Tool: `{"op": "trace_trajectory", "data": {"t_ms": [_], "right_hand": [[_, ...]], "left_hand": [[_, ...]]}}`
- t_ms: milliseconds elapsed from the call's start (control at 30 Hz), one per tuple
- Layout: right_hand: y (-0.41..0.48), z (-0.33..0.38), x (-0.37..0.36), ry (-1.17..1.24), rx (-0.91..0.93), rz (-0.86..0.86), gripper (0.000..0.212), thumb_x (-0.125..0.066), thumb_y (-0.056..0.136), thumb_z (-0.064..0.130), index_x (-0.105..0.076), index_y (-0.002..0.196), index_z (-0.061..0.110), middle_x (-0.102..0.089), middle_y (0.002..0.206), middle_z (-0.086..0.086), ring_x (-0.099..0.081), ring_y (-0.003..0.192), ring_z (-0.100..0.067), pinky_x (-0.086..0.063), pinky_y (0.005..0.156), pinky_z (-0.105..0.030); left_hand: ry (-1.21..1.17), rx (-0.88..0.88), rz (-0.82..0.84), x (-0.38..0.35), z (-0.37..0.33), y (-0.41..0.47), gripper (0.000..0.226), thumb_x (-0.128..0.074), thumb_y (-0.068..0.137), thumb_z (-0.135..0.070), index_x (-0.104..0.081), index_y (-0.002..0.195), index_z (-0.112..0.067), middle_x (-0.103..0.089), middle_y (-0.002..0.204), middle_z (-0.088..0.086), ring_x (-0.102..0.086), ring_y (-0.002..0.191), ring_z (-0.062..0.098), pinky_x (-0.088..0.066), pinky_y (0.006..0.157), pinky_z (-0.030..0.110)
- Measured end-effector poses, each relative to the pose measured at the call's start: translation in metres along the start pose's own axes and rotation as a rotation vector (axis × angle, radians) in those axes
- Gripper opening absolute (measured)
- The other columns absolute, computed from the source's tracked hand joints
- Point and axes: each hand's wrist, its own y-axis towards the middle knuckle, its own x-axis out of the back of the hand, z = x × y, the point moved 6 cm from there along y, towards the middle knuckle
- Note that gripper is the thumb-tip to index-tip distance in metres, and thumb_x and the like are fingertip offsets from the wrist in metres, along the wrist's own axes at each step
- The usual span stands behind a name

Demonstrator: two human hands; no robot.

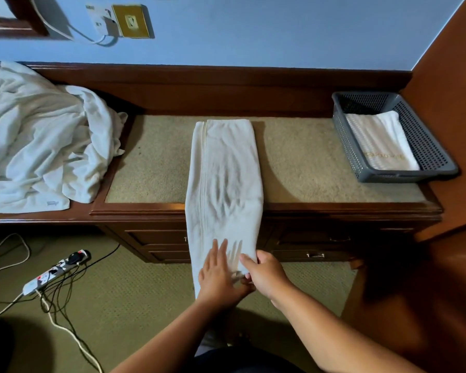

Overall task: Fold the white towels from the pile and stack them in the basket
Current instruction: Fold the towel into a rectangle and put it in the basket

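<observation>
Hanging off the front of the desk (307, 157), the towel (223, 170) is lying across its middle. The left hand (218, 275) is pressing flat on the hanging end; the right hand (264, 273) is pinching that end's right edge. The basket (347, 146), at the desk's right end, is holding a folded towel (382, 141); the pile (38, 141) is slumping at its left.

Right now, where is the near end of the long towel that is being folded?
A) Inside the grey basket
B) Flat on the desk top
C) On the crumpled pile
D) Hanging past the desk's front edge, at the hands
D: the towel runs off the front edge of the desk. The right hand pinches its hanging end and the left hand lies flat on it.
</observation>
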Motion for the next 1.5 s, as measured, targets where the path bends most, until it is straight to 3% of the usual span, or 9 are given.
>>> {"op": "trace_trajectory", "data": {"t_ms": [167,267,433,567,700,800,1000,1267,1500], "right_hand": [[0.002,0.050,0.015,0.039,0.158,-0.076,0.032,-0.064,0.096,0.027,-0.064,0.083,-0.002,-0.061,0.064,-0.002,-0.055,0.054,-0.012,-0.043,0.056,-0.028],[0.008,0.078,0.032,0.022,0.229,-0.161,0.037,-0.068,0.092,0.024,-0.057,0.062,0.005,-0.054,0.053,0.010,-0.047,0.051,-0.003,-0.036,0.053,-0.019],[0.035,0.102,0.055,0.188,0.254,-0.395,0.028,-0.076,0.085,0.014,-0.059,0.065,0.004,-0.060,0.097,-0.005,-0.059,0.080,-0.012,-0.042,0.069,-0.023],[0.065,0.137,0.062,0.240,0.329,-0.396,0.032,-0.075,0.077,0.008,-0.055,0.054,0.000,-0.067,0.110,0.010,-0.065,0.098,-0.005,-0.046,0.083,-0.030],[0.098,0.186,0.082,0.356,0.328,-0.374,0.010,-0.070,0.084,-0.003,-0.072,0.074,-0.001,-0.077,0.095,-0.001,-0.069,0.090,-0.006,-0.048,0.074,-0.009],[0.118,0.218,0.095,0.444,0.376,-0.404,0.023,-0.076,0.079,0.009,-0.065,0.070,-0.010,-0.061,0.072,-0.011,-0.058,0.074,-0.014,-0.045,0.063,-0.015],[0.149,0.259,0.111,0.567,0.340,-0.457,0.019,-0.069,0.088,0.006,-0.067,0.069,0.005,-0.062,0.062,-0.004,-0.058,0.057,-0.006,-0.045,0.053,-0.017],[0.187,0.262,0.099,0.596,0.238,-0.363,0.051,-0.073,0.074,0.059,-0.074,0.083,0.009,-0.076,0.092,-0.010,-0.070,0.091,-0.019,-0.049,0.084,-0.033],[0.226,0.279,0.094,0.489,0.235,-0.369,0.060,-0.089,0.046,0.064,-0.078,0.080,0.015,-0.076,0.084,-0.001,-0.069,0.085,-0.009,-0.048,0.075,-0.020]], "left_hand": [[0.012,-0.011,-0.226,0.025,0.005,0.004,0.060,-0.055,0.083,-0.018,-0.050,0.139,-0.039,-0.060,0.137,-0.015,-0.052,0.131,0.014,-0.036,0.096,0.032],[-0.002,-0.030,-0.300,0.048,0.031,0.004,0.040,-0.057,0.077,-0.023,-0.067,0.114,-0.038,-0.073,0.109,-0.012,-0.068,0.102,0.019,-0.042,0.079,0.032],[-0.217,-0.164,-0.368,0.110,0.048,0.016,0.023,-0.072,0.078,-0.022,-0.075,0.100,-0.030,-0.074,0.099,-0.019,-0.071,0.091,0.006,-0.049,0.078,0.015],[-0.316,-0.228,-0.334,0.178,0.024,0.044,0.018,-0.065,0.079,-0.030,-0.074,0.093,-0.037,-0.074,0.090,-0.020,-0.068,0.081,-0.005,-0.052,0.071,0.019],[-0.441,-0.288,-0.299,0.242,-0.022,0.095,0.023,-0.072,0.083,-0.019,-0.072,0.097,-0.038,-0.076,0.086,-0.011,-0.067,0.076,-0.003,-0.049,0.068,0.013],[-0.542,-0.338,-0.320,0.282,-0.056,0.133,0.013,-0.070,0.080,-0.032,-0.074,0.092,-0.029,-0.076,0.086,-0.008,-0.068,0.078,0.000,-0.050,0.070,0.015],[-0.671,-0.329,-0.298,0.319,-0.083,0.190,0.015,-0.077,0.086,-0.008,-0.077,0.088,-0.023,-0.077,0.084,0.000,-0.073,0.078,0.015,-0.057,0.070,0.026],[-0.786,-0.153,-0.203,0.310,-0.055,0.223,0.017,-0.076,0.085,-0.008,-0.079,0.088,-0.024,-0.078,0.087,0.005,-0.075,0.083,0.022,-0.061,0.073,0.035],[-0.758,-0.085,-0.129,0.326,-0.055,0.267,0.012,-0.081,0.081,-0.018,-0.078,0.085,-0.029,-0.078,0.086,0.004,-0.075,0.081,0.022,-0.060,0.071,0.038]]}}
